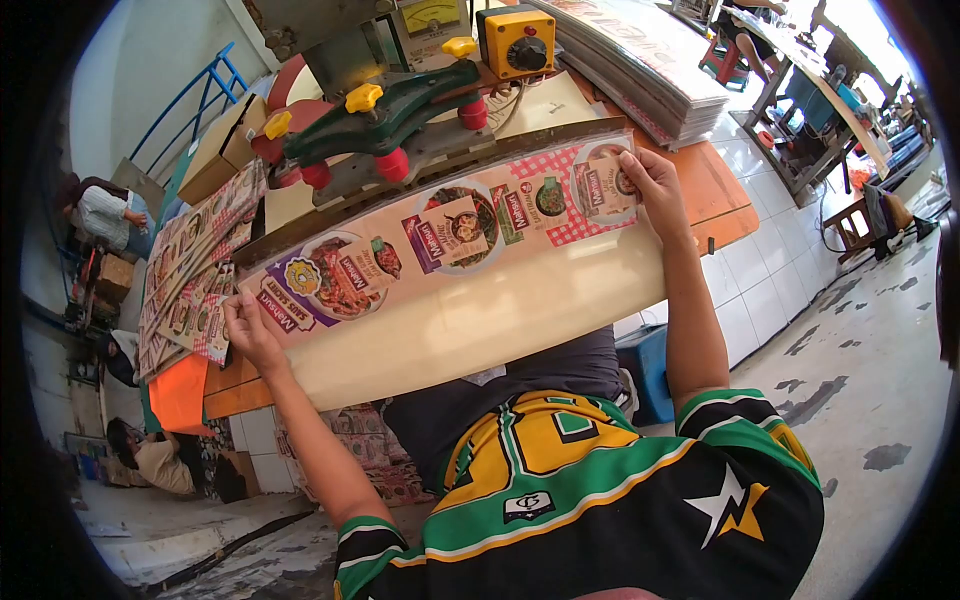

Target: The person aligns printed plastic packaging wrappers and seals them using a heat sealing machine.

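Note:
A long printed plastic sheet [405, 270], with food bowls and "Mahsuri" labels on it, stretches between my two hands. My left hand [252, 332] pinches its left end, thumb on top and fingers partly hidden. At the upper right corner, my right hand [655, 190] grips the other end between thumb and fingers. The sheet's far edge lies along the dark metal edge of a press-like machine. Above it sits the machine's green clamp bar [400, 130], with yellow knobs and red pads. A glossy cream surface [480, 325] extends below the print towards my lap.
Loose printed sheets [190, 275] pile up at the left, near an orange sheet [180, 393] and a cardboard box [222, 150]. A tall stack of sheets [650, 75] stands behind the orange tabletop [730, 200]. A yellow dial box [517, 45] is at the back. Other people sit at left.

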Demonstrator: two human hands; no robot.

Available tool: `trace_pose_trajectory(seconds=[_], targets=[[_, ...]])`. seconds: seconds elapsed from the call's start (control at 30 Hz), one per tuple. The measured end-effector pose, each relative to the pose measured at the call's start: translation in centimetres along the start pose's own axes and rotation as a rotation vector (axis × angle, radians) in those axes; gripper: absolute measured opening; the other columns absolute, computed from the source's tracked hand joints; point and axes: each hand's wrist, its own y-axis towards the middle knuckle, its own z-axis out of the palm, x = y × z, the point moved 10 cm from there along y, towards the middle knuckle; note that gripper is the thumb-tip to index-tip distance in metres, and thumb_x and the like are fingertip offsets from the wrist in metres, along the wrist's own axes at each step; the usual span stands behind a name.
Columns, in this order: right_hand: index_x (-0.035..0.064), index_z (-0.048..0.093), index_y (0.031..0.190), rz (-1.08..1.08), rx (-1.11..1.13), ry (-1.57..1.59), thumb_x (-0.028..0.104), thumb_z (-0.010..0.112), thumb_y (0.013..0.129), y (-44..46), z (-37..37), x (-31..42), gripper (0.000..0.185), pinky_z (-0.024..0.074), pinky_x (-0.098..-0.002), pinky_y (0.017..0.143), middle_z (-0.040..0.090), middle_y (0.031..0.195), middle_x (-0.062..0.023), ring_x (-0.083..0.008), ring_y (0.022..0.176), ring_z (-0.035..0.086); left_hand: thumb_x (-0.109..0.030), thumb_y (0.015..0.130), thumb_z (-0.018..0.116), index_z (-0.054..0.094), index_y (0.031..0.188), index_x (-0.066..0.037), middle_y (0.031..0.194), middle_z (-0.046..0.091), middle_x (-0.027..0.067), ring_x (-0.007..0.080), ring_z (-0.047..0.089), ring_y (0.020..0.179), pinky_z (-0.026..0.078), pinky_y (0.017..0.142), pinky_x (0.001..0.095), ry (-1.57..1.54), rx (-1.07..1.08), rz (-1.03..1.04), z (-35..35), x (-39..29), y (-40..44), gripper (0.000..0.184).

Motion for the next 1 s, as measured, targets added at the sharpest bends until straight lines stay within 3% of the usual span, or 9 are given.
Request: trace_pose_trajectory(seconds=[0.4, 0.47, 0.67, 0.73, 0.77, 0.87, 0.93, 1.0], targets=[[-0.0006, 0.07, 0.098, 0.006, -0.029, 0.08, 0.03, 0.063, 0.103, -0.1, 0.9, 0.8, 0.032, 0.0445, -0.0193, 0.058, 0.062, 0.077, 0.0044, -0.0007, 0.068, 0.055, -0.021, 0.107, 0.054, 0.046, 0.084, -0.01, 0.076, 0.043, -0.0067, 0.003, 0.039, 0.07, 0.035, 0.065, 0.0209, -0.014, 0.043, 0.006, 0.3, -0.3, 0.2, 0.027], [-0.0011, 0.07, 0.099, 0.003, -0.032, 0.1, 0.03, 0.063, 0.103, 0.2, 0.5, 0.0, 0.032, 0.0447, -0.0194, 0.059, 0.062, 0.077, 0.0043, -0.0008, 0.068, 0.055, -0.02, 0.107, 0.055, 0.047, 0.082, -0.009, 0.074, 0.039, -0.0076, 0.0033, 0.032, 0.069, 0.029, 0.063, 0.0209, -0.058, 0.012, -0.038, 0.3, -0.1, 0.1, 0.028], [-0.0003, 0.069, 0.094, 0.02, -0.037, 0.06, 0.03, 0.063, 0.103, 0.5, 0.0, -0.9, 0.032, 0.0395, -0.0194, 0.056, 0.059, 0.075, 0.006, -0.0001, 0.065, 0.049, -0.02, 0.107, 0.055, 0.046, 0.078, -0.009, 0.073, 0.041, -0.0077, 0.0029, 0.033, 0.068, 0.028, 0.061, 0.0212, 0.008, 0.022, 0.01, 0.9, -1.7, 0.1, 0.032], [-0.0028, 0.072, 0.11, 0.006, -0.027, -0.01, 0.03, 0.06, 0.105, 0.9, -0.5, -1.9, 0.036, 0.0358, -0.0185, 0.059, 0.055, 0.076, 0.0085, 0.0003, 0.067, 0.045, -0.021, 0.107, 0.055, 0.046, 0.077, -0.009, 0.072, 0.041, -0.0077, 0.0028, 0.033, 0.068, 0.029, 0.061, 0.0211, -0.026, 0.026, -0.027, 0.6, -0.6, 0.2, 0.034], [-0.0028, 0.072, 0.11, 0.006, -0.027, -0.01, 0.03, 0.06, 0.105, 1.1, -0.9, -2.4, 0.036, 0.0358, -0.0185, 0.059, 0.055, 0.076, 0.0085, 0.0003, 0.067, 0.045, -0.021, 0.107, 0.055, 0.046, 0.076, -0.009, 0.072, 0.042, -0.0077, 0.0028, 0.034, 0.068, 0.029, 0.061, 0.021, -0.061, 0.031, -0.062, 0.5, 0.0, 0.1, 0.035], [-0.0025, 0.072, 0.108, -0.013, -0.026, -0.046, 0.03, 0.06, 0.105, 1.3, -1.0, -2.6, 0.035, 0.038, -0.0188, 0.06, 0.058, 0.078, 0.0074, 0.0, 0.067, 0.047, -0.021, 0.107, 0.055, 0.047, 0.075, -0.009, 0.071, 0.044, -0.0076, 0.0024, 0.035, 0.068, 0.03, 0.062, 0.0206, -0.04, 0.007, -0.064, 0.6, -0.1, 0.1, 0.035], [0.0021, 0.067, 0.084, -0.006, -0.077, -0.01, 0.031, 0.063, 0.104, 1.2, -0.9, -2.2, 0.035, 0.0325, -0.0215, 0.056, 0.051, 0.07, 0.0083, -0.0009, 0.064, 0.041, -0.021, 0.107, 0.056, 0.053, 0.079, -0.007, 0.073, 0.049, -0.0071, 0.0023, 0.039, 0.067, 0.033, 0.061, 0.0204, -0.043, 0.03, -0.038, 0.0, 0.7, 0.4, 0.031], [0.0018, 0.067, 0.085, -0.008, -0.081, -0.036, 0.031, 0.062, 0.104, 1.2, -0.8, -1.8, 0.035, 0.0329, -0.0216, 0.056, 0.051, 0.071, 0.0082, -0.0009, 0.064, 0.041, -0.022, 0.107, 0.056, 0.059, 0.083, -0.006, 0.074, 0.053, -0.0066, 0.0022, 0.043, 0.065, 0.036, 0.06, 0.0202, -0.045, 0.053, -0.013, -0.1, 0.8, 0.4, 0.029]])
